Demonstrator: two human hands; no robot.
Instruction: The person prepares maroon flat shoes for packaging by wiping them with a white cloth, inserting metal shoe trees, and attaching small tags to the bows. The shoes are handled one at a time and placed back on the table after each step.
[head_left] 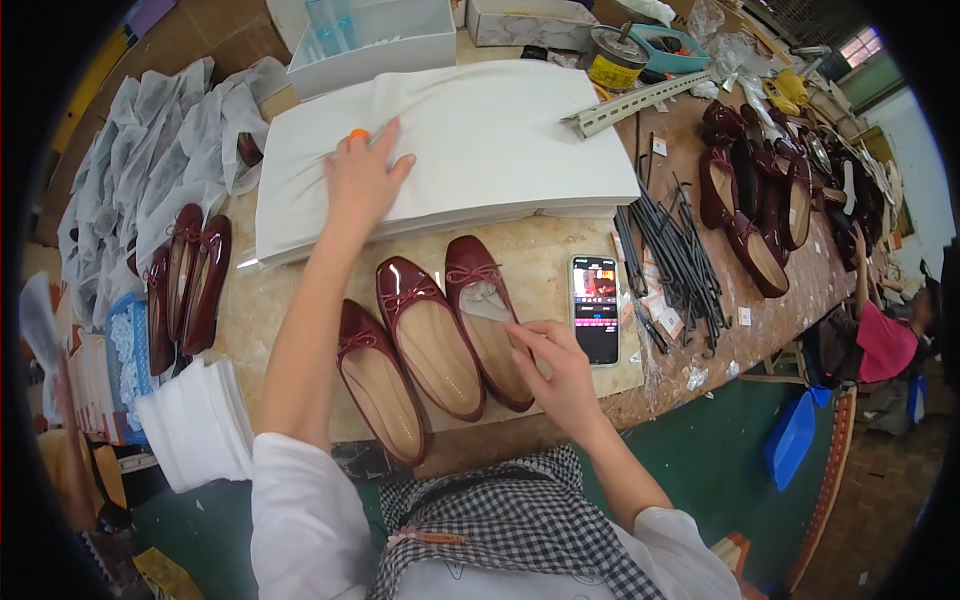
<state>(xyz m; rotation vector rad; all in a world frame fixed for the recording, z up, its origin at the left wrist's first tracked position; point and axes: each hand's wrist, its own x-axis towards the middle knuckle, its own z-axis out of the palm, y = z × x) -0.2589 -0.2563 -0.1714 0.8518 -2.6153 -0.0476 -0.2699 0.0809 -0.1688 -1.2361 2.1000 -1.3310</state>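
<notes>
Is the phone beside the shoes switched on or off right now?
On. The phone lies face up on the table, right of the right hand, its screen lit with a colourful picture.

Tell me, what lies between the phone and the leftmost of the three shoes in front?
Two more dark red shoes: the middle one and the right one, which the right hand touches beside the phone. The head view shows this.

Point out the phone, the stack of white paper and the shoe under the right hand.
phone [596, 308], head view, middle of screen.
stack of white paper [500, 130], head view, top sheet.
shoe [478, 295], head view, toe end.
</notes>
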